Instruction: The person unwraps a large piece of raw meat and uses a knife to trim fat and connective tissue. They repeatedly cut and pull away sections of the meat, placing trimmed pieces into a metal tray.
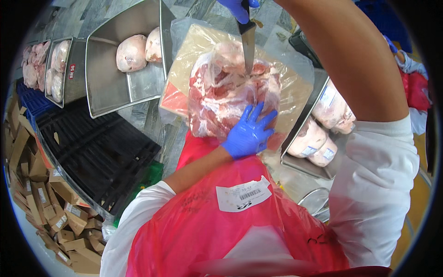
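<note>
A large block of raw meat [217, 106], pink and red with white fat, lies on a cardboard box [182, 69] with clear plastic film spread over it. My left hand [249, 131], in a blue glove, rests on the near right part of the meat with its fingers spread. At the top edge my right hand [236, 8], also gloved in blue and partly cut off, grips a knife [249, 48] by its dark handle. The blade points down, its tip at the far side of the meat. Whether the tip has gone in, I cannot tell.
A steel tub [104, 99] with wrapped meat pieces [131, 53] stands at the left; more filled tubs [69, 74] are beyond it. Another steel tub [295, 161] holds packed meat at the right. A black pallet [92, 134] and flattened cardboard boxes [60, 207] lie lower left.
</note>
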Available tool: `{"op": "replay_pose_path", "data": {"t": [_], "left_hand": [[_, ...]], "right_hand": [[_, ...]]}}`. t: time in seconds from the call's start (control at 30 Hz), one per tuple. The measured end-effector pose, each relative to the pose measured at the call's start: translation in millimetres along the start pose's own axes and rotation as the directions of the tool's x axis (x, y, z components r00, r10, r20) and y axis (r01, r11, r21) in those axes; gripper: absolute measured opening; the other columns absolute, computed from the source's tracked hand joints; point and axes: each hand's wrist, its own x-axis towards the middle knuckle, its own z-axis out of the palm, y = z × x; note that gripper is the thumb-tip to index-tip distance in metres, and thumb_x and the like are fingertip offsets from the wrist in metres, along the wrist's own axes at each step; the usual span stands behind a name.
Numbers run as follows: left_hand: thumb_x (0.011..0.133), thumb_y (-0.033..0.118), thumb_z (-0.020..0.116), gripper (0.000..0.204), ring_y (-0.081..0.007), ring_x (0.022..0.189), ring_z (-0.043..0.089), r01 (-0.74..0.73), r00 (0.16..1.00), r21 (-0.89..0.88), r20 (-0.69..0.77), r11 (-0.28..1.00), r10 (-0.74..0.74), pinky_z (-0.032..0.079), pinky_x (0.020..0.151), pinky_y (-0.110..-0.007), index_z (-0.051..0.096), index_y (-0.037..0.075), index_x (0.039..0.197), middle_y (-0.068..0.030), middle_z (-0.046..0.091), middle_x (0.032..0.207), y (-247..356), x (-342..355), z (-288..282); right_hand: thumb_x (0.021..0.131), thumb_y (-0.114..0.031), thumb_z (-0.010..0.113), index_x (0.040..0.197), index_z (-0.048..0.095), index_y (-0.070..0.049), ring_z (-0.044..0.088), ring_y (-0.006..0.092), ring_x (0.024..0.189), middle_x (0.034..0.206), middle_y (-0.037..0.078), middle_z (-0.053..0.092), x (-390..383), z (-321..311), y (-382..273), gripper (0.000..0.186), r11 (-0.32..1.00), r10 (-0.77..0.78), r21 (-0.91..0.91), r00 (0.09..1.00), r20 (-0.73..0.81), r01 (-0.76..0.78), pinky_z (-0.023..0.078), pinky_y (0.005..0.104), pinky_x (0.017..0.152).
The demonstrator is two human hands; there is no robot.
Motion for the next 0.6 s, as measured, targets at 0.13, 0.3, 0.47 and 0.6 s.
{"op": "replay_pose_path", "data": {"t": [0.13,0.3,0.47,0.6], "left_hand": [[0.078,0.028,0.070,0.028,-0.0518,0.141,0.033,-0.091,0.996,-0.006,-0.008,0.996,0.091,0.026,0.113,-0.069,0.073,0.021,0.104,-0.0133,0.046,0.152,1.8,-3.8,-0.3],[0.085,0.018,0.068,0.028,-0.0402,0.132,0.051,0.042,0.992,-0.164,-0.109,0.986,-0.060,0.042,0.108,-0.054,0.070,0.012,0.113,-0.0155,0.056,0.142,-18.6,-19.4,-16.7],[0.089,0.018,0.069,0.034,-0.0399,0.113,0.064,0.378,0.846,-0.028,-0.395,0.925,-0.357,0.054,0.092,-0.044,0.066,0.001,0.118,-0.0239,0.061,0.130,-61.9,0.0,-40.3],[0.091,0.023,0.066,0.028,-0.0429,0.098,0.066,0.539,0.804,-0.037,-0.274,0.842,-0.527,0.054,0.083,-0.049,0.065,0.001,0.108,-0.0264,0.067,0.110,-64.8,17.9,-40.1]], "right_hand": [[0.066,-0.022,0.086,0.089,0.079,-0.005,0.073,0.0328,0.084,0.093,0.018,0.075,-74.1,79.6,-6.8,0.029,0.985,0.166,0.105,0.897,-0.410,-0.134,0.057,0.0439,0.072],[0.070,-0.023,0.085,0.089,0.077,-0.008,0.069,0.0340,0.079,0.082,0.015,0.071,-114.5,177.8,-21.0,0.026,0.955,0.259,0.281,0.720,-0.644,-0.093,0.054,0.0435,0.070],[0.081,-0.023,0.076,0.094,0.073,-0.011,0.067,0.0331,0.075,0.081,0.013,0.067,-178.4,283.0,-59.8,0.018,0.871,0.417,0.491,0.567,-0.711,-0.024,0.054,0.0435,0.068],[0.083,-0.021,0.073,0.104,0.073,-0.014,0.066,0.0313,0.073,0.080,0.012,0.065,-201.2,319.3,-102.1,0.021,0.742,0.583,0.670,0.530,-0.616,-0.036,0.052,0.0433,0.063]]}}
